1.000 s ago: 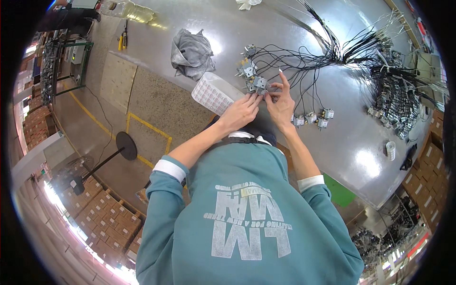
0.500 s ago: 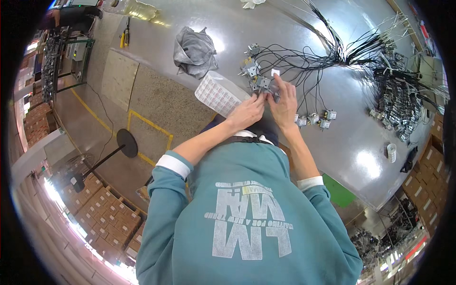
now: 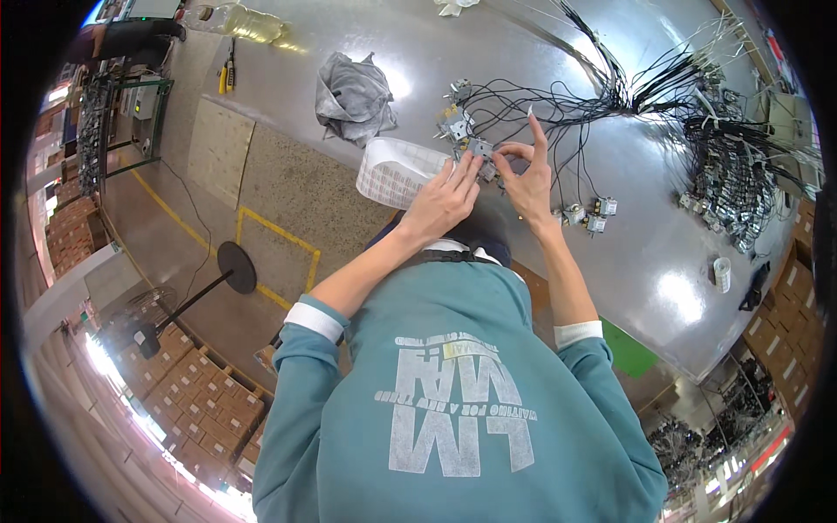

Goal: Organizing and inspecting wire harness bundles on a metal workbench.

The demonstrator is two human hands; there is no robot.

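And there it was, right between the fingertips: both hands, left hand (image 3: 443, 199) and right hand (image 3: 528, 180), were grasping a box-shaped metal unit (image 3: 480, 148), the right index finger lifted clear with what looked like a white label (image 3: 531, 111) on its tip. Good work here, I judged, called for the left to pin the casing firmly, its flat face kept bare, and the label to meet it squarely before any pressing. Now the count! One printed label strip (image 3: 388, 185) just left of the grip; one grey cloth (image 3: 353, 100) beyond it; two loose units (image 3: 455, 126) just past the fingertips; at least three spare units (image 3: 602, 207) right of the right wrist.
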